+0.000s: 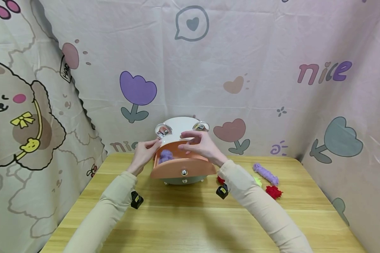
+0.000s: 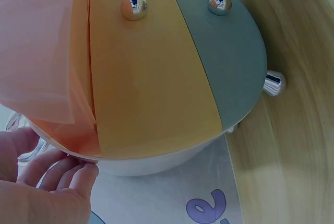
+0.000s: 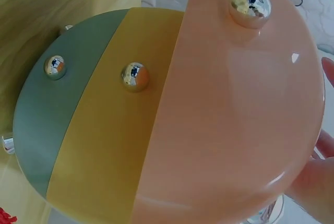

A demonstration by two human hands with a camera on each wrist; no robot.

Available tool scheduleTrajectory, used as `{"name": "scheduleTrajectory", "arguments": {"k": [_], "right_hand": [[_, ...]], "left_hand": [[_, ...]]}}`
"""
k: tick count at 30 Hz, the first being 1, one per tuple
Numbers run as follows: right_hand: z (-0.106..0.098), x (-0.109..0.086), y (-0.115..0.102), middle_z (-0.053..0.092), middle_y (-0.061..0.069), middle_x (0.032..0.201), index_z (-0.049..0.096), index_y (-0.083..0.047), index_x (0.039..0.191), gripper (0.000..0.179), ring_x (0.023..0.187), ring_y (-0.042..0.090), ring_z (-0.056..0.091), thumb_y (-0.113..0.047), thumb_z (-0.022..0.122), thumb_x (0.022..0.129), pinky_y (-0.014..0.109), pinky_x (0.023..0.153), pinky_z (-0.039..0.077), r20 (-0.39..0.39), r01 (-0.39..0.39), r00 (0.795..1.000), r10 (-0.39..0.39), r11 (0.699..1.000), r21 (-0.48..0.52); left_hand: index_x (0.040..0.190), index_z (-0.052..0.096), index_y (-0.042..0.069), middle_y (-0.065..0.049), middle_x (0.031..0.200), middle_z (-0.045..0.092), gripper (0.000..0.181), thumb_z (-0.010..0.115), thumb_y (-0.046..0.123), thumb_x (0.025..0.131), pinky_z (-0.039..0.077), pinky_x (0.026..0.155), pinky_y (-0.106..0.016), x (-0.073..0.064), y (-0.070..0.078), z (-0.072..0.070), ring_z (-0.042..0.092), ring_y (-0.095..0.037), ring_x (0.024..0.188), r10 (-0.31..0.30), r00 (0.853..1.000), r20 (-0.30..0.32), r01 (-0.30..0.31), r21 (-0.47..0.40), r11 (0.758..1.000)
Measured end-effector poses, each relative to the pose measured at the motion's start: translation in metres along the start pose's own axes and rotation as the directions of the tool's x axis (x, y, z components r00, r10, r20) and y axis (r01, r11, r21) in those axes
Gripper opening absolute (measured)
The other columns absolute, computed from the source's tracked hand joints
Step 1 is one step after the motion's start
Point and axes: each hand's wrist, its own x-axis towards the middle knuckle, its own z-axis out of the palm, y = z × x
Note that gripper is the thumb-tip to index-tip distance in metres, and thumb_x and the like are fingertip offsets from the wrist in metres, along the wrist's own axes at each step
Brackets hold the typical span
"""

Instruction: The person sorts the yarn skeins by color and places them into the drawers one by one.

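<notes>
A white alarm-clock-shaped drawer box stands at the back of the table, with chrome bells on top. Its orange top drawer is pulled out, and a bundle of purple yarn lies in its left part. At the box's upper left edge, my left hand grips the rim between thumb and fingers. My right hand hovers over the drawer's right side, thumb and fingers apart, with nothing visible between them. Below the orange front are a yellow drawer and a green drawer, both closed, with chrome knobs.
Right of the box on the wooden table lie a purple yarn skein, a red yarn clump and some yellow-green yarn, partly behind my right sleeve. Another red bit shows beside the box. A patterned cloth hangs behind.
</notes>
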Motion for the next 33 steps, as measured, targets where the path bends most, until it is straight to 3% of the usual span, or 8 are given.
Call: {"name": "scheduleTrajectory", "arguments": {"k": [9,17,22,25,30,33], "right_hand": [[-0.009,-0.003,0.002,0.063,0.026,0.135,0.059,0.002,0.135,0.049,0.083,0.005,0.071,-0.003,0.074,0.088,0.042,0.077,0.064,-0.013,0.009,1.0,-0.009,1.0,-0.016],[-0.03,-0.014,0.01,0.064,0.026,0.132,0.061,0.001,0.133,0.048,0.086,0.01,0.073,-0.005,0.074,0.088,0.05,0.08,0.062,-0.097,0.055,0.994,-0.057,0.998,-0.024],[-0.046,-0.024,0.014,0.064,0.028,0.13,0.061,0.003,0.133,0.049,0.084,0.011,0.072,-0.006,0.076,0.088,0.042,0.077,0.063,-0.166,0.078,0.983,-0.079,0.997,-0.014],[-0.055,-0.031,0.017,0.07,0.02,0.124,0.059,0.006,0.133,0.049,0.084,0.008,0.072,-0.005,0.076,0.087,0.033,0.075,0.063,-0.204,0.108,0.973,-0.105,0.994,0.001],[-0.07,-0.04,0.027,0.077,-0.007,0.105,0.06,0.009,0.128,0.046,0.08,0.008,0.071,0.0,0.075,0.086,0.027,0.069,0.063,-0.255,0.181,0.953,-0.167,0.983,0.032],[-0.08,-0.047,0.037,0.077,-0.01,0.101,0.064,0.004,0.123,0.04,0.078,0.007,0.072,0.002,0.075,0.085,0.026,0.068,0.062,-0.288,0.212,0.938,-0.192,0.977,0.038]], "left_hand": [[0.142,0.054,0.003,-0.02,0.148,0.052,0.05,0.058,0.032,0.102,0.043,0.116,-0.047,-0.001,0.0,-0.001,0.049,-0.035,0.141,-0.013,1.0,0.003,0.013,0.002,1.0],[0.142,0.054,0.002,-0.021,0.149,0.052,0.049,0.058,0.031,0.103,0.043,0.116,-0.047,-0.001,0.001,-0.001,0.049,-0.036,0.141,-0.007,1.0,0.007,0.007,-0.004,1.0],[0.142,0.054,0.002,-0.02,0.149,0.052,0.048,0.058,0.03,0.103,0.042,0.116,-0.046,0.0,0.001,0.0,0.048,-0.036,0.142,-0.014,1.0,0.004,0.014,-0.002,1.0],[0.141,0.055,0.003,-0.019,0.148,0.052,0.048,0.058,0.03,0.102,0.042,0.116,-0.047,0.001,0.001,0.001,0.048,-0.036,0.142,-0.011,1.0,-0.001,0.011,0.007,1.0],[0.141,0.056,0.003,-0.019,0.148,0.053,0.048,0.058,0.031,0.102,0.044,0.115,-0.047,0.001,0.001,0.001,0.049,-0.036,0.141,-0.016,1.0,-0.007,0.016,0.007,1.0],[0.142,0.055,0.004,-0.019,0.15,0.052,0.048,0.058,0.031,0.102,0.044,0.115,-0.046,-0.001,0.001,0.0,0.049,-0.035,0.141,-0.025,1.0,0.0,0.025,-0.006,1.0]]}}
